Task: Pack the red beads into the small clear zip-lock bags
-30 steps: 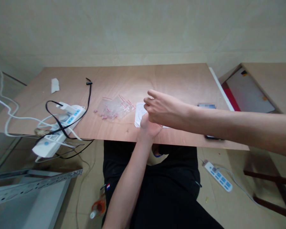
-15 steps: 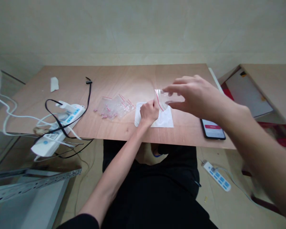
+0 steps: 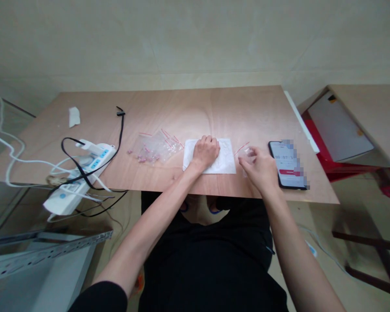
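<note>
My left hand (image 3: 206, 152) lies palm down on a white paper sheet (image 3: 225, 162), its fingers slightly bent and nothing visible in them. Just right of the sheet, my right hand (image 3: 258, 167) pinches a small clear zip bag (image 3: 243, 151) with a red line along its top, down at the table surface. The fingers cover part of this bag. To the left of the paper, several similar clear zip bags (image 3: 160, 145) lie overlapping, with small pink pieces (image 3: 144, 158) in or beside them; which cannot be made out.
A phone (image 3: 284, 162) lies right of my right hand. On the left are a white power strip (image 3: 81, 177) with tangled cords and a black cable (image 3: 121, 130). A white scrap (image 3: 74, 117) lies far left. The wooden table (image 3: 195, 104) ends at a wall behind.
My right hand has come down from above the table to its surface, and the zip bag has moved right with it. My left hand has let go of the bag and spread onto the paper.
</note>
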A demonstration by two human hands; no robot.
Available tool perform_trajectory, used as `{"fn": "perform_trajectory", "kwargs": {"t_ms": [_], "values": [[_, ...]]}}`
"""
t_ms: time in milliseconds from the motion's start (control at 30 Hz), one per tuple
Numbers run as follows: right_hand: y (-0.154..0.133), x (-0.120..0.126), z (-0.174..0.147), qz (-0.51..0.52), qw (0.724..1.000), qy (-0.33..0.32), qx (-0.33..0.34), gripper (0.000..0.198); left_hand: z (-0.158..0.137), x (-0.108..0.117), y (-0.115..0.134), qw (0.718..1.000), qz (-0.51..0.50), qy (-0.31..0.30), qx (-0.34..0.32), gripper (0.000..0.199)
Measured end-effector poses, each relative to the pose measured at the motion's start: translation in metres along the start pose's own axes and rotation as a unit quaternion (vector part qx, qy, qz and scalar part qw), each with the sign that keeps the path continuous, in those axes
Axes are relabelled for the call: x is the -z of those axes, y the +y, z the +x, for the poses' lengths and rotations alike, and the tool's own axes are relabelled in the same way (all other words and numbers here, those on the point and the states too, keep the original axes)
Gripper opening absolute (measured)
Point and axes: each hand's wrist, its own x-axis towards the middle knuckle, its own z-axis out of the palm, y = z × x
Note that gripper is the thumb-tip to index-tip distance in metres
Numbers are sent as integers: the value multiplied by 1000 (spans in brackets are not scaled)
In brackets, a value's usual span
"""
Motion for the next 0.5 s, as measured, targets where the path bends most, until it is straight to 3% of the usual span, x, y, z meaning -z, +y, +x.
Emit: {"fn": "perform_trajectory", "kwargs": {"t_ms": [167,267,333,433,500], "values": [[-3,-22,2,-67,996,39,-55,69,-1,4,4,1000,-2,18,1,30],[-4,-25,0,-72,994,49,-71,90,-10,16,1,996,-22,83,29,29],[-3,-24,-4,-65,994,59,-61,99,-22,28,-10,986,-42,140,81,28],[-1,-22,-11,-65,996,60,-11,86,-45,42,-44,959,-45,204,189,25],[1,-25,-14,-68,997,30,34,67,-59,47,-69,952,-33,209,221,29]]}}
